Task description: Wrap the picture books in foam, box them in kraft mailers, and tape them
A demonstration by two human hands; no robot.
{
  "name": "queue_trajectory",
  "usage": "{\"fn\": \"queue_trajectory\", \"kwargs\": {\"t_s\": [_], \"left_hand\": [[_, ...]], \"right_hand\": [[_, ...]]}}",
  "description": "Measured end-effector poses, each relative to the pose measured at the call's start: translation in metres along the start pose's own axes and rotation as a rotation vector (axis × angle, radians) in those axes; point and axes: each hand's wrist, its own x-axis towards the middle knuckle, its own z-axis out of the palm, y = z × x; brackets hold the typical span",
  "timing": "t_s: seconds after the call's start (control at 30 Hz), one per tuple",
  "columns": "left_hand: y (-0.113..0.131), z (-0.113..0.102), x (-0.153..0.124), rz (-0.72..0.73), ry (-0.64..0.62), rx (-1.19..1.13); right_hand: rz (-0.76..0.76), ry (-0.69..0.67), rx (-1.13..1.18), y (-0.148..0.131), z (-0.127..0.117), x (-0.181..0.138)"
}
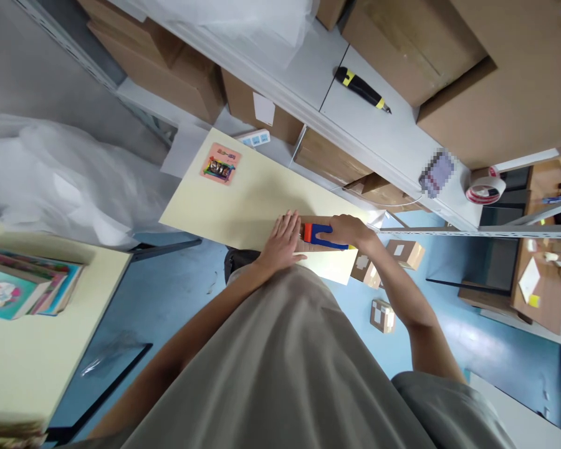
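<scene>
My left hand (285, 236) lies with its fingers stretched out, pressing on a flat brown piece (326, 219) on the cream tabletop (262, 187). My right hand (348, 231) is wrapped round the blue handle of a blue-and-orange hand tool (315, 234). The orange end of this tool faces my left hand, and a small metal part shows beside the fingers. Its exact kind cannot be made out. The tool rests on or just over the brown piece, which both hands partly cover. Further left on the tabletop lies a pink card or packet (220, 163).
A grey shelf (303, 81) runs behind the table, holding cardboard boxes (411, 43), a black-and-yellow pen-shaped tool (362, 87) and a tape roll (486, 187). Books (23, 284) lie on another table at left. Boxes (382, 315) stand on the blue floor.
</scene>
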Motion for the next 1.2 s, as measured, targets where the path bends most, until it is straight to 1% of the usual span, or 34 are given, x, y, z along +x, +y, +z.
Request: {"fn": "queue_trajectory", "kwargs": {"t_s": [0.1, 0.23, 0.3, 0.4, 0.5, 0.67, 0.73, 0.77, 0.8, 0.87, 1.0, 1.2], "left_hand": [[0.006, 0.008, 0.003, 0.001, -0.033, 0.086], [0.003, 0.007, 0.004, -0.022, -0.055, 0.130], [0.003, 0.005, 0.003, -0.024, -0.062, 0.143], [0.005, 0.005, 0.001, -0.018, -0.073, 0.174], [0.005, 0.005, -0.001, -0.027, -0.106, 0.235], [0.004, 0.003, 0.000, -0.028, -0.163, 0.314], [0.004, 0.003, 0.002, -0.021, -0.170, 0.320], [0.005, 0.002, 0.003, -0.019, -0.173, 0.321], [0.005, 0.002, 0.003, -0.018, -0.177, 0.321], [0.005, 0.002, 0.004, -0.020, -0.183, 0.320], [0.004, 0.003, 0.004, -0.024, -0.185, 0.325], [0.004, 0.005, 0.004, -0.023, -0.192, 0.345]], "right_hand": [[-0.020, 0.002, 0.008, 0.001, -0.002, -0.001], [-0.020, -0.037, 0.056, 0.011, -0.007, -0.002], [-0.031, -0.074, 0.132, 0.021, -0.009, -0.004], [-0.082, -0.178, 0.297, 0.039, -0.014, -0.013], [-0.039, -0.257, 0.337, 0.068, -0.019, -0.029], [0.134, -0.310, 0.313, 0.140, -0.029, -0.067], [0.183, -0.270, 0.291, 0.162, -0.027, -0.077], [0.205, -0.241, 0.269, 0.169, -0.024, -0.078], [0.230, -0.211, 0.241, 0.171, -0.020, -0.078], [0.279, -0.168, 0.186, 0.168, -0.011, -0.071], [0.344, -0.121, 0.092, 0.143, 0.007, -0.050], [0.347, -0.054, -0.030, 0.108, 0.027, -0.029]]}}
